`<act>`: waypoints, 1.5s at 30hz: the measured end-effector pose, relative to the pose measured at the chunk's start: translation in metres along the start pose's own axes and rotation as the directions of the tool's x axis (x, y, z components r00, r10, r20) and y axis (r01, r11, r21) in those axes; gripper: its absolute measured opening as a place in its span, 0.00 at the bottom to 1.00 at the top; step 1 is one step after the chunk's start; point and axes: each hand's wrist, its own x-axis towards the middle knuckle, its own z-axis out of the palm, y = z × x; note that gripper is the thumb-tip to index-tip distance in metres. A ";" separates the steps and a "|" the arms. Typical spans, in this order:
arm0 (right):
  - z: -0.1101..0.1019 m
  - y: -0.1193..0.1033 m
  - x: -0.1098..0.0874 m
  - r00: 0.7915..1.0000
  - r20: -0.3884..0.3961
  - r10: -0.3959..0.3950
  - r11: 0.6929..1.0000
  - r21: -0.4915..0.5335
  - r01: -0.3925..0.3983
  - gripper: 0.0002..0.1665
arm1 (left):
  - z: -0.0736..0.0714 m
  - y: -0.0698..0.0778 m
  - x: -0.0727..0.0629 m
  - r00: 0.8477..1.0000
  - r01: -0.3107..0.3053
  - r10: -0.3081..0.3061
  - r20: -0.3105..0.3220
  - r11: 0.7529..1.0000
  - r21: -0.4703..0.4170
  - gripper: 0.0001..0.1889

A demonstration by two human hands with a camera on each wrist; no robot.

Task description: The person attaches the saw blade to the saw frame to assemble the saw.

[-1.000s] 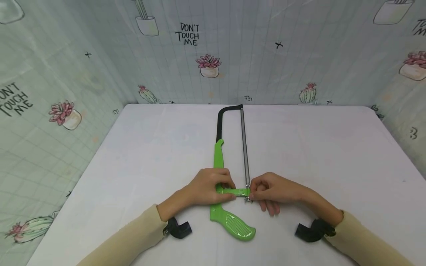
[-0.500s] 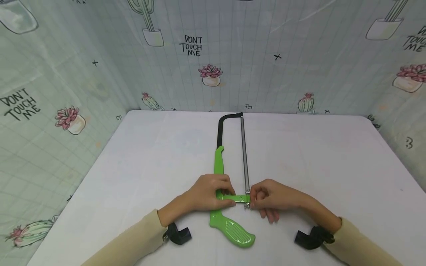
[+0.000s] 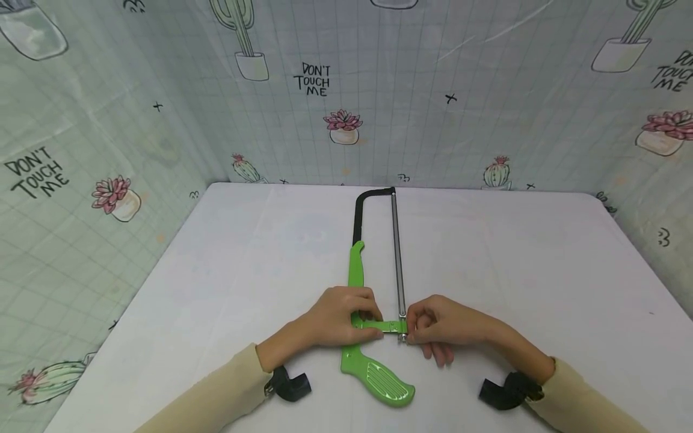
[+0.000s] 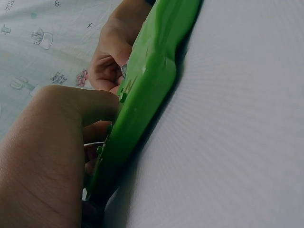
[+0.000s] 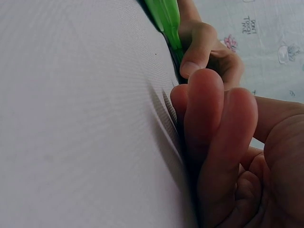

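A hacksaw [image 3: 376, 374] with a green handle and black front frame lies flat on the white table. Its blade [image 3: 397, 252] runs along the right side, from the black tip down to the short green arm. My left hand [image 3: 341, 319] grips the green frame just above the handle, thumb and fingers along the short arm. At that arm's outer end, my right hand [image 3: 446, 325] pinches by the small metal wing nut [image 3: 402, 338] with thumb and index finger. In the right wrist view, its other fingers [image 5: 204, 114] hide the nut.
The white table [image 3: 260, 246] reaches back to a patterned curtain [image 3: 411, 120]. The saw's black tip [image 3: 387, 191] lies close to the table's far edge. Both wrists carry black camera mounts [image 3: 292, 385] near the tabletop.
The head view has tilted up slightly, so the whole scene sits lower in the picture. Both hands keep their places on the hacksaw, with only slight motion of the right fingers at the wing nut.
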 end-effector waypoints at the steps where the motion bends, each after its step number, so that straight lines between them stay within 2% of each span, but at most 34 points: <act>1: 0.000 0.000 0.000 1.000 0.001 -0.002 1.000 0.000 0.002 0.08 | 0.000 0.000 0.000 1.000 0.001 -0.001 0.000 1.000 0.003 0.08; 19: 0.001 0.001 -0.001 1.000 0.028 -0.013 1.000 0.012 0.013 0.10 | 0.000 0.001 -0.002 1.000 0.000 0.000 -0.002 1.000 0.018 0.08; 31: -0.002 0.002 -0.001 0.999 0.040 -0.027 1.000 0.012 0.027 0.11 | -0.001 0.000 -0.001 1.000 -0.021 0.021 -0.008 0.999 0.024 0.07; 45: -0.003 0.002 -0.001 0.999 0.028 -0.021 1.000 0.001 0.021 0.12 | -0.002 0.002 0.001 1.000 0.004 -0.004 0.017 1.000 0.004 0.08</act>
